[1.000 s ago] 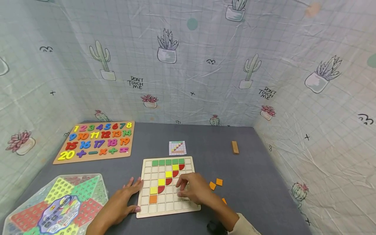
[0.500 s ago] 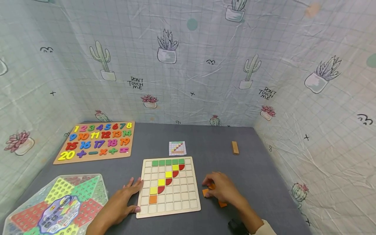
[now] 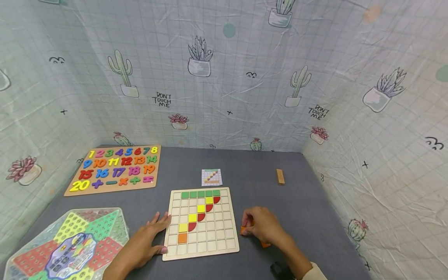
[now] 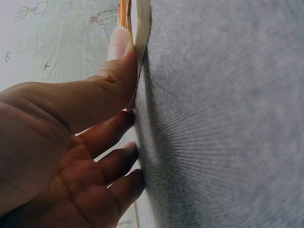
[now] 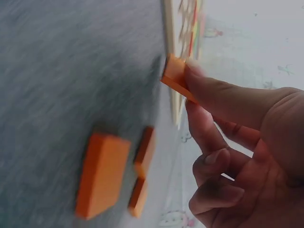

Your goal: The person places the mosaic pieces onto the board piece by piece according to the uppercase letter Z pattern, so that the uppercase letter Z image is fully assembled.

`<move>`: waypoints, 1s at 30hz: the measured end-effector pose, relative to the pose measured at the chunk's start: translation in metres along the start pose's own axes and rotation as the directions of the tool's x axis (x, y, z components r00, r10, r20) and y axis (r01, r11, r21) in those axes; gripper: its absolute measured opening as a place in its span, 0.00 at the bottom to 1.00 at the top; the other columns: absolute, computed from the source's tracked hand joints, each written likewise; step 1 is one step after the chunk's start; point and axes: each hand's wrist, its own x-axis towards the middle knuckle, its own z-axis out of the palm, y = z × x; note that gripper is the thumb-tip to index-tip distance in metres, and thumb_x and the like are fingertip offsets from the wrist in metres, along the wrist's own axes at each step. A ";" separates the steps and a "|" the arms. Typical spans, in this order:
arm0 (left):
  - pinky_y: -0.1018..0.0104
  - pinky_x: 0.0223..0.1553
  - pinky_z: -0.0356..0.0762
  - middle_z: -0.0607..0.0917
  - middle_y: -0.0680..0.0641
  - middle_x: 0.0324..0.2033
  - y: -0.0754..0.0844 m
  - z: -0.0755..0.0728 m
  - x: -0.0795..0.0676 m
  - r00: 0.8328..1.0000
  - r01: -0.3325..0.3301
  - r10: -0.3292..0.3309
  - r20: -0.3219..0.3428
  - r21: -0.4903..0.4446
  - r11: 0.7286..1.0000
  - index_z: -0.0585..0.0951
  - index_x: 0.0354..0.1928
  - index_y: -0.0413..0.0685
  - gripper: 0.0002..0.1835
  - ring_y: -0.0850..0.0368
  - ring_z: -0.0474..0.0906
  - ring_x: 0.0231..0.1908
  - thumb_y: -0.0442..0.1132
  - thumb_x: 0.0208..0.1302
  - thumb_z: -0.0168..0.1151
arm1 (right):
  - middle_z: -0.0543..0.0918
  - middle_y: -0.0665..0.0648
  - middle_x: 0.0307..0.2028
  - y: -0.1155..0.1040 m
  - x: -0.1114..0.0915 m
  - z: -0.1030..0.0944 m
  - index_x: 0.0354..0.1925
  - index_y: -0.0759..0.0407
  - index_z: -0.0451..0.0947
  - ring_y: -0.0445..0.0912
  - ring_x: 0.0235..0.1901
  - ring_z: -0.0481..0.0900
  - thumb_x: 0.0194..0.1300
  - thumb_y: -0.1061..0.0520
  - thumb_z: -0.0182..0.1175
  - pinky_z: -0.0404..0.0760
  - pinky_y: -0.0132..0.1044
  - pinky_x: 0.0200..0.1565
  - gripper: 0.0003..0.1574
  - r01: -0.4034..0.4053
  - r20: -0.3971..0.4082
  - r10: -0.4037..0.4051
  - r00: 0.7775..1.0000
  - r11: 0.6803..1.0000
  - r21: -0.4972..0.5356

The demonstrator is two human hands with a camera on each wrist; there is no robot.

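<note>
A wooden grid board lies in front of me in the head view, with a green row, a diagonal of yellow squares and red quarter-round tiles, and one orange tile. My left hand rests at its left side, thumb and fingertips touching the edge, fingers fairly straight. Right of the board, my right hand pinches an orange square tile between thumb and index finger. Several loose orange tiles lie on the table by that hand; in the head view it mostly covers them.
A small pattern card lies behind the board. At the back left is a number puzzle board; at the front left, a clear-lidded game box. One wooden block lies at the back right. Patterned cloth walls surround the grey table.
My right hand has moved from over the board to the loose orange tiles on the right, and its fingers have drawn together on one. My left hand has stayed in place.
</note>
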 end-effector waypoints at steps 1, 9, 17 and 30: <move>0.22 0.70 0.62 0.68 0.41 0.80 0.000 0.000 0.000 1.000 0.003 -0.003 0.002 -0.001 1.000 0.72 0.78 0.48 0.51 0.27 0.55 0.80 0.44 0.50 0.83 | 0.78 0.40 0.22 -0.002 0.001 0.000 0.29 0.43 0.83 0.34 0.25 0.74 0.53 0.54 0.83 0.73 0.31 0.29 0.16 0.008 0.004 -0.008 1.000 1.000 0.011; 0.22 0.70 0.63 0.67 0.41 0.80 0.000 0.000 0.001 0.999 0.028 -0.028 0.017 0.009 1.000 0.71 0.79 0.49 0.51 0.26 0.55 0.80 0.45 0.51 0.83 | 0.80 0.39 0.24 -0.033 0.009 0.007 0.34 0.44 0.83 0.35 0.25 0.73 0.60 0.54 0.80 0.70 0.31 0.30 0.13 0.066 0.023 -0.069 0.997 0.993 0.100; 0.21 0.69 0.62 0.68 0.40 0.79 0.000 0.001 0.000 1.000 0.016 -0.016 0.011 0.004 1.000 0.72 0.78 0.48 0.51 0.26 0.56 0.80 0.45 0.51 0.83 | 0.81 0.38 0.24 -0.067 0.024 0.034 0.31 0.44 0.82 0.34 0.25 0.73 0.57 0.53 0.82 0.68 0.29 0.29 0.15 0.069 0.055 -0.078 0.995 0.986 0.150; 0.23 0.69 0.65 0.69 0.40 0.79 -0.001 0.000 -0.003 1.000 -0.025 0.025 -0.014 -0.003 1.000 0.72 0.78 0.47 0.50 0.25 0.58 0.78 0.44 0.51 0.83 | 0.75 0.39 0.18 -0.098 0.043 0.073 0.24 0.44 0.79 0.33 0.20 0.72 0.55 0.52 0.83 0.69 0.31 0.24 0.19 0.057 0.031 -0.061 0.998 0.992 0.115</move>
